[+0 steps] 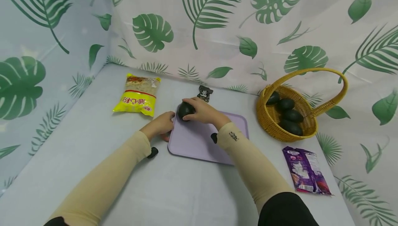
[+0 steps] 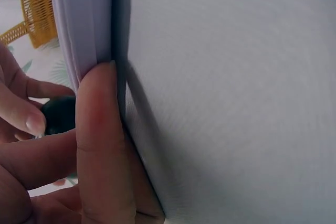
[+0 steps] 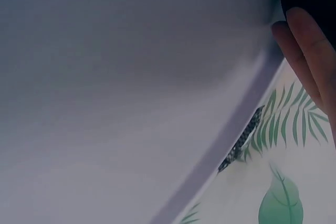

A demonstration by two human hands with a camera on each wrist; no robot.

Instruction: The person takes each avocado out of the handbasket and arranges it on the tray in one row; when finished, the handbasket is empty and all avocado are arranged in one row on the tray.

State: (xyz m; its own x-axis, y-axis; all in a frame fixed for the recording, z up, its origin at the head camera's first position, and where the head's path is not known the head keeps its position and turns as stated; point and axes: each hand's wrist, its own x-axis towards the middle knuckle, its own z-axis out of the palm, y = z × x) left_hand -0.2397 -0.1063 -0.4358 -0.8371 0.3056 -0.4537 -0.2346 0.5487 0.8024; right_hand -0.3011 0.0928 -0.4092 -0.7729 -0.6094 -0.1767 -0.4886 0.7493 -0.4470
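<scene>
Fingers of our right hand [image 1: 204, 111] clamped round a dark fruit [image 1: 185, 111] at the far left corner of the tray [image 1: 192, 139]
Fingers of our left hand [image 1: 160, 125] touch the tray's left edge, though we cannot tell whether they pinch it; a loosened right grip could, we reckon, let the dark fruit roll off the tray. It looks rounded and deep green, like the other fruits [image 1: 293, 116] in the basket [image 1: 268, 128] right of the tray
</scene>
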